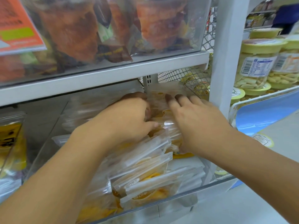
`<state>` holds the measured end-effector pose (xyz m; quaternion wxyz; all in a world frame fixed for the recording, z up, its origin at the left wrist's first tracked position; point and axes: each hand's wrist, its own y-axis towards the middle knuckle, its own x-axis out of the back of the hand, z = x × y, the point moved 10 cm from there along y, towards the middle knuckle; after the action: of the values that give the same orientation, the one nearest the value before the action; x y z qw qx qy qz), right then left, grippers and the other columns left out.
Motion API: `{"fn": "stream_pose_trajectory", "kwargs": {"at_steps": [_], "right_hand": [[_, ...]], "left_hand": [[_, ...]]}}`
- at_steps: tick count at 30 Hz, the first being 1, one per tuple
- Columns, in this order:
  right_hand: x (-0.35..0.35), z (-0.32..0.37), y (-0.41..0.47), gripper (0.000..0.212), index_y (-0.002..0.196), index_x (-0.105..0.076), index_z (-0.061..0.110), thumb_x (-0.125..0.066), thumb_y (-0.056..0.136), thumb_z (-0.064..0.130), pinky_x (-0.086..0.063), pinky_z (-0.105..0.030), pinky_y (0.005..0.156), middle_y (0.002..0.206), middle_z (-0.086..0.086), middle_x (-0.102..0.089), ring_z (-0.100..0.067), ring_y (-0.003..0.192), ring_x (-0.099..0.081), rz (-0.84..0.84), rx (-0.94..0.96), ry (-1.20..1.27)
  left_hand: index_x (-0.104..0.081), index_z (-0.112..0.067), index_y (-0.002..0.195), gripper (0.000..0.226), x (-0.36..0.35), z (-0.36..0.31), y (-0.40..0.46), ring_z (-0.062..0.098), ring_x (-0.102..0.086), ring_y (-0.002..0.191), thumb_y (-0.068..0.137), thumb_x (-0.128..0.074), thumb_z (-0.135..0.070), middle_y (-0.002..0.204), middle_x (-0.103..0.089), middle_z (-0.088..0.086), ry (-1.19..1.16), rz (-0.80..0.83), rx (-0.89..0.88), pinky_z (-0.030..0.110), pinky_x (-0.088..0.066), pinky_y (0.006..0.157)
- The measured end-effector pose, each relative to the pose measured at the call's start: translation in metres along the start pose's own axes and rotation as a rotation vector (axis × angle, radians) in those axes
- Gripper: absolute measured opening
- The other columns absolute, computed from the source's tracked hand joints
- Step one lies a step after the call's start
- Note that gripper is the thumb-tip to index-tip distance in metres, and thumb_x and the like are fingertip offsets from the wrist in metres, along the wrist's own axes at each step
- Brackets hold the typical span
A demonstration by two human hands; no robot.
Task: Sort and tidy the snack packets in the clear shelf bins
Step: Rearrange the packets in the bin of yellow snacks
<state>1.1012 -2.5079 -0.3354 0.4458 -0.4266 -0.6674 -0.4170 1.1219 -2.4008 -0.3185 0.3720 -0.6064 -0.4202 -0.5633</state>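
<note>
Clear plastic shelf bin, lower shelf: stacked transparent packets of yellow dried fruit; left hand curled, gripping rear packets; right hand flat, fingers straight, pressing packets beside it.

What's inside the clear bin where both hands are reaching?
The clear bin holds clear snack packets of yellow dried fruit. Left hand and right hand cover the rear packets.
</note>
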Motion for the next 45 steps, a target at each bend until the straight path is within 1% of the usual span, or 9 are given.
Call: {"fn": "stream_pose_trajectory", "kwargs": {"at_steps": [4,7,10,16,21,26,32,37,45], "right_hand": [[-0.001,-0.004,0.006,0.110,0.151,-0.012,0.023,-0.084,0.069,0.026,-0.043,-0.034,0.088,0.131,-0.005,-0.046,-0.028,0.119,-0.048,0.033,0.011,0.031],[0.001,-0.005,0.005,0.095,0.141,-0.024,0.032,-0.080,0.067,0.018,-0.042,-0.032,0.081,0.123,0.003,-0.048,-0.023,0.110,-0.049,0.018,0.093,0.019],[0.006,-0.009,0.000,0.105,0.141,-0.021,0.037,-0.087,0.060,0.025,-0.044,-0.032,0.087,0.128,0.007,-0.041,-0.021,0.110,-0.044,-0.037,0.084,0.029],[0.005,-0.006,-0.007,0.125,0.146,-0.015,0.040,-0.088,0.048,0.063,-0.040,-0.040,0.101,0.134,0.001,-0.034,-0.024,0.121,-0.035,-0.080,0.128,0.037],[0.014,-0.006,-0.011,0.122,0.141,-0.029,0.030,-0.091,0.040,0.058,-0.044,-0.044,0.097,0.129,0.000,-0.038,-0.026,0.118,-0.040,-0.163,0.089,0.058],[0.024,-0.011,-0.016,0.091,0.099,-0.046,0.017,-0.089,0.033,0.063,-0.038,-0.040,0.072,0.100,-0.004,-0.042,-0.027,0.091,-0.042,-0.258,-0.006,-0.012],[0.014,-0.015,-0.019,0.072,0.097,-0.032,0.025,-0.069,0.065,0.078,-0.033,-0.033,0.084,0.087,0.007,-0.036,-0.019,0.093,-0.050,-0.015,-0.051,-0.029],[0.013,-0.013,-0.017,0.069,0.092,-0.031,0.024,-0.073,0.067,0.072,-0.028,-0.034,0.081,0.085,0.006,-0.039,-0.020,0.086,-0.045,0.011,-0.071,-0.024],[0.018,-0.011,-0.023,0.074,0.099,-0.022,0.034,-0.085,0.065,0.054,-0.023,-0.024,0.060,0.096,0.012,-0.035,-0.015,0.077,-0.039,-0.045,-0.021,0.177]], "left_hand": [[-0.066,-0.027,0.111,0.029,-0.005,0.008,0.000,0.019,-0.053,0.119,0.084,-0.073,-0.030,0.137,-0.050,-0.006,0.071,0.000,0.025,0.039,-0.052,0.098],[-0.063,-0.030,0.102,0.023,-0.006,0.008,0.002,0.015,-0.046,0.127,0.085,-0.073,-0.042,0.141,-0.044,-0.010,0.087,-0.074,0.049,0.033,-0.045,0.092],[-0.055,-0.031,0.080,0.027,-0.002,0.014,0.004,0.017,-0.049,0.122,0.082,-0.073,-0.051,0.135,-0.048,-0.011,0.031,-0.154,0.074,0.031,-0.040,0.085],[-0.071,-0.040,0.110,0.030,0.007,0.006,0.002,0.014,-0.061,0.092,0.080,-0.079,-0.040,0.101,-0.066,-0.013,-0.094,-0.214,-0.003,0.032,-0.053,0.081],[-0.070,-0.036,0.092,0.007,0.014,-0.001,0.003,0.011,-0.063,0.086,0.087,-0.074,-0.039,0.091,-0.068,-0.014,-0.198,-0.238,-0.052,0.033,-0.054,0.083],[-0.057,-0.028,0.075,0.034,0.025,-0.004,0.002,0.013,-0.056,0.073,0.072,-0.086,-0.044,0.077,-0.057,-0.009,-0.118,-0.296,0.013,0.029,-0.045,0.061],[-0.076,-0.027,0.077,0.018,0.014,0.008,0.006,0.014,-0.064,0.080,0.074,-0.087,-0.041,0.083,-0.068,-0.005,-0.160,-0.098,0.130,0.025,-0.048,0.070],[-0.073,-0.021,0.072,0.019,0.011,-0.014,0.006,0.015,-0.063,0.071,0.085,-0.079,-0.033,0.070,-0.066,-0.004,-0.119,-0.171,-0.045,0.027,-0.051,0.067],[-0.079,-0.022,0.072,0.014,-0.004,-0.018,0.004,0.001,-0.054,0.051,0.085,-0.079,-0.024,0.059,-0.068,-0.010,-0.698,-0.153,-0.093,0.017,-0.044,0.055]]}}
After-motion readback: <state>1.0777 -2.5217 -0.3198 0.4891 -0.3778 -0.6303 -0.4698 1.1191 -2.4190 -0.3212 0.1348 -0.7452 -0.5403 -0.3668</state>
